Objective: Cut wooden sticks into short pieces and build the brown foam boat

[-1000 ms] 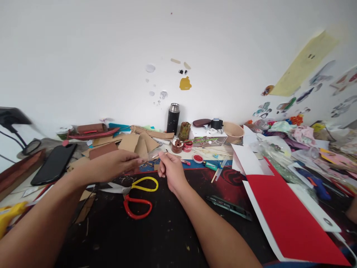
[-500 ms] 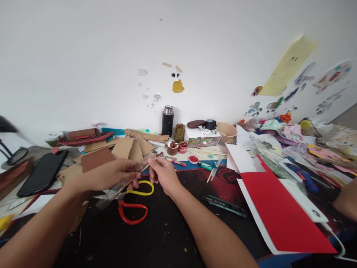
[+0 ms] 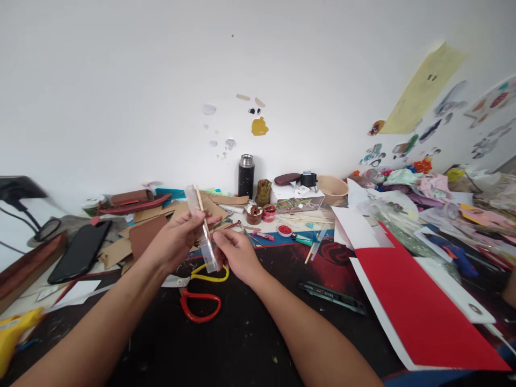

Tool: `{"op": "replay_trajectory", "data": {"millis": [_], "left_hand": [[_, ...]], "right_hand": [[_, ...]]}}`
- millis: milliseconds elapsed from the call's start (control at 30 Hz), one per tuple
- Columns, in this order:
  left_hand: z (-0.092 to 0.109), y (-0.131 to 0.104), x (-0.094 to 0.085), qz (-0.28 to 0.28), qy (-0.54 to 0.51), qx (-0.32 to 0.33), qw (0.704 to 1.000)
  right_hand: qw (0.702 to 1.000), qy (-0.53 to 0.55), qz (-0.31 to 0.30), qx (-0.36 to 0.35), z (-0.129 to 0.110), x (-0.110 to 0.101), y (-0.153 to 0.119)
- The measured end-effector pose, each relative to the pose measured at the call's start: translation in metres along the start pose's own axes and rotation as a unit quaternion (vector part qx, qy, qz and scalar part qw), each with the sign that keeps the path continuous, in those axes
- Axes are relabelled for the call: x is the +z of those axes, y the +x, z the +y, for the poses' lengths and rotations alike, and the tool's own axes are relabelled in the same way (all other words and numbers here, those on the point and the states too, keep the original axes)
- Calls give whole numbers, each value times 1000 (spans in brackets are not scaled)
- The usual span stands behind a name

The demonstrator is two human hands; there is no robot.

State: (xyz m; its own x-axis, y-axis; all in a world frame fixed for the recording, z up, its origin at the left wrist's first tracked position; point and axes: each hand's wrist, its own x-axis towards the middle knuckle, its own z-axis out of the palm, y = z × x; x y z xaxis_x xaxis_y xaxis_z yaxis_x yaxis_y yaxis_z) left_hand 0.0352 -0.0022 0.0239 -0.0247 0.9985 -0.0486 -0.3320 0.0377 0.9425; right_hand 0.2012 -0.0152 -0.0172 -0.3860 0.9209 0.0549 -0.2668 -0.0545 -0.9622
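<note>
- On the dark mat (image 3: 242, 344), nearest the person, lies one pair of scissors (image 3: 200, 314) with one yellow loop and one red loop; the left arm (image 3: 121, 306) crosses in front of its blades.
- Well apart to the right lies one cutter knife (image 3: 332, 297); at the left edge sits one yellow tool (image 3: 18, 328), only partly in view.
- Farther right, one red sheet (image 3: 427, 306) rests over white paper and takes up much of that side.
- Above the scissors, the left hand (image 3: 179, 239) is closed, pinching one thin stick (image 3: 199, 199) together with one clear strip (image 3: 193, 201) between thumb and fingers.
- The stick stands steep and slightly tilted: its upper end shows past the left thumb, its lower part runs down along the strip. The strip's lower end comes in front of the yellow loop.
- Just beside that end is the right hand (image 3: 237, 255), fingers curled together; whether they grip anything I cannot tell.
- Beyond the left arm lie one black phone (image 3: 79, 252) and several pieces of cardboard (image 3: 143, 236).
- Past the right hand are one round red lid (image 3: 284, 230), one teal tube (image 3: 304, 239) and two small jars (image 3: 253, 216), side by side.
- Near the wall stand one black flask (image 3: 245, 180) and one beige bowl (image 3: 332, 188).
</note>
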Motion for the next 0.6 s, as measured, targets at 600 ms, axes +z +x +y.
{"op": "replay_trajectory", "data": {"millis": [600], "left_hand": [[-10,-4,9,19,11,6,1000]], "right_hand": [[997,-75,-12,-34,-1,-3,-2]]}}
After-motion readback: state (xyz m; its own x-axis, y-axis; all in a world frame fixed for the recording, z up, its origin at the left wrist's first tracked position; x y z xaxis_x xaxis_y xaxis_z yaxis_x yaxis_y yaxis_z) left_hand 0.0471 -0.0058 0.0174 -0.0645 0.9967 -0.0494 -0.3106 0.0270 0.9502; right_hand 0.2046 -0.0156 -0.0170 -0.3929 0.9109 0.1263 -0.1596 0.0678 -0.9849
